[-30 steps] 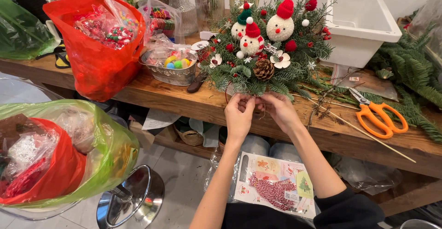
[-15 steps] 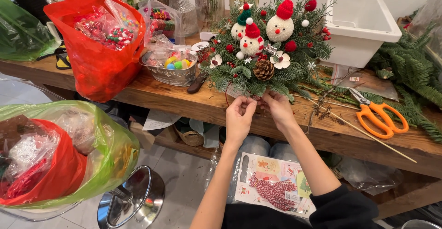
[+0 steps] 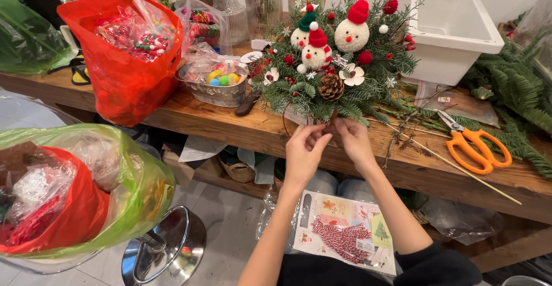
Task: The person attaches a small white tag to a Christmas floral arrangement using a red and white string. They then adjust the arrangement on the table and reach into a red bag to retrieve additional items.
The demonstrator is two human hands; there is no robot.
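My left hand [image 3: 303, 154] and right hand [image 3: 352, 139] met at the front edge of the table [image 3: 230, 128], fingers pinched together on a small brown piece just under the Christmas arrangement [image 3: 336, 73]; what exactly they held I could not tell. The arrangement of greenery, snowmen and a pinecone [image 3: 331, 87] stood on the table, with orange scissors [image 3: 474, 147] to its right and a red bag [image 3: 123, 56] to its left.

On the bench [image 3: 230, 126] the arrangement [image 3: 339, 62] stands in the middle, with both hands [image 3: 328, 148] meeting at its front edge. Left of it sits a bowl [image 3: 214, 85], then a bag [image 3: 123, 50]; right of it stands a tub [image 3: 451, 33], with scissors [image 3: 474, 145] lying in front of that. A card [image 3: 345, 231] rests on the lap below, and a second bag [image 3: 75, 194] sits on a stool [image 3: 164, 251] to the left.
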